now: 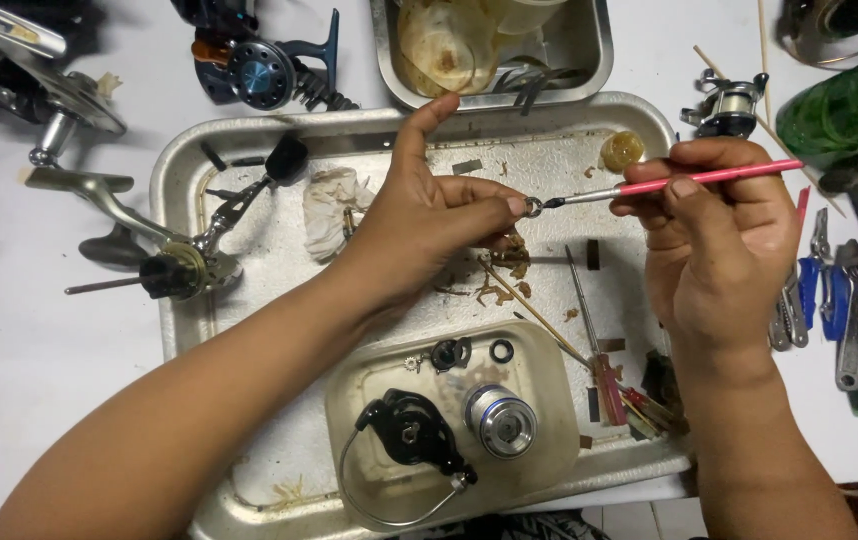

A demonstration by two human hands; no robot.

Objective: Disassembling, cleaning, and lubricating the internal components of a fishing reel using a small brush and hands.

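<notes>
My left hand point(429, 215) pinches a small metal ring point(533, 207) between thumb and fingers above the big metal tray point(549, 150); the index finger points up. In my right hand point(714, 225) is a thin pink-handled brush point(689, 181), its tip touching the ring. Below the hands, a smaller metal dish point(559, 440) holds a black reel rotor with a wire bail point(411, 432), a silver spool point(501, 420) and small black rings point(501, 350).
A dismantled reel body with handle point(174, 268) and a dirty rag point(331, 205) lie at the tray's left. A metal container point(579, 50) sits behind. More reels point(264, 70) point(729, 105), pliers and wrenches point(844, 300) and a green bottle point(844, 100) surround the tray.
</notes>
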